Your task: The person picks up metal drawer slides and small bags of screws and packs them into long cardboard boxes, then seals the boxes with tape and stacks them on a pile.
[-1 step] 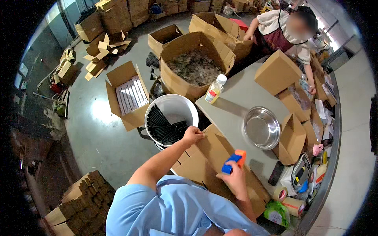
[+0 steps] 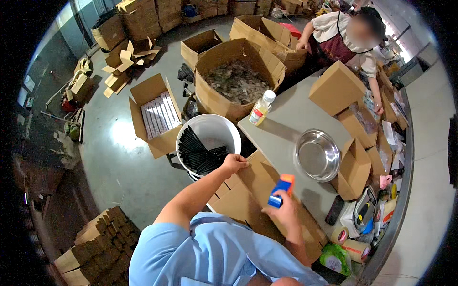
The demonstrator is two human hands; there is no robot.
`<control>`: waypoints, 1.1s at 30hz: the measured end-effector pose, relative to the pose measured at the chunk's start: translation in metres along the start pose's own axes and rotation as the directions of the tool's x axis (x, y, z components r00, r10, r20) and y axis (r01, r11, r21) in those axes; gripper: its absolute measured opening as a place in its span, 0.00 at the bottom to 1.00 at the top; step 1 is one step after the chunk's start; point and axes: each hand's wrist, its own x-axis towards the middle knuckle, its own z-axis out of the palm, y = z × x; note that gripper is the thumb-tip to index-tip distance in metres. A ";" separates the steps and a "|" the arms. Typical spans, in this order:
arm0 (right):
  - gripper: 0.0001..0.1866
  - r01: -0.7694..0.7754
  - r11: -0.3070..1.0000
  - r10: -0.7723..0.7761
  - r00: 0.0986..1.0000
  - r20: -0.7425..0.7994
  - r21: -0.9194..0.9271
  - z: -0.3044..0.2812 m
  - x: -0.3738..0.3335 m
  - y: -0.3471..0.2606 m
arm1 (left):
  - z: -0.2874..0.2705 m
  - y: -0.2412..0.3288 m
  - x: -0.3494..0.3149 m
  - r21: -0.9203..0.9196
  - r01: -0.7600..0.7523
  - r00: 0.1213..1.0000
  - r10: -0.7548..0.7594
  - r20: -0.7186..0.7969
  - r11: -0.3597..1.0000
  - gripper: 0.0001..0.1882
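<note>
Our right hand grasps a blue-and-orange tool, fingers wrapped around its lower, blue end and thumb stretched out to the left. We hold the tool over the cardboard in front of us, its orange end tipped away from our body toward the grey table; whether it touches the cardboard, we cannot tell. Our right forearm rises from the lower edge, angled up and slightly left, with the wrist near the cardboard's right part.

Our left arm, bare below a light blue sleeve, reaches diagonally up and to the right, its wrist passing close by the white tub. There our left hand is bent at the knuckles, back upward, fingertips at the cardboard's far left edge; we cannot tell whether they pinch it or merely press. Our two hands stand well apart, the left one farther from our body.

Black strips fan out inside the tub. On the table, beyond the cardboard, stand a bottle and a steel bowl. Across from us, at the upper right, a co-worker spreads both arms, one hand at a carton.
</note>
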 end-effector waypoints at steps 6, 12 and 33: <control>0.31 0.368 0.907 -0.365 0.930 -0.054 0.203 0.044 0.088 0.059 | 0.002 0.006 -0.003 -0.004 -0.126 0.991 0.126 0.042 0.992 0.15; 0.31 0.402 0.891 -0.421 0.905 0.056 0.210 0.037 0.098 0.035 | -0.018 0.021 -0.017 -0.633 0.264 0.919 0.010 0.395 0.728 0.22; 0.28 0.294 0.942 -0.257 0.942 0.216 -0.161 -0.008 0.048 0.010 | -0.007 -0.018 -0.003 0.718 0.051 0.969 0.138 -0.203 0.695 0.23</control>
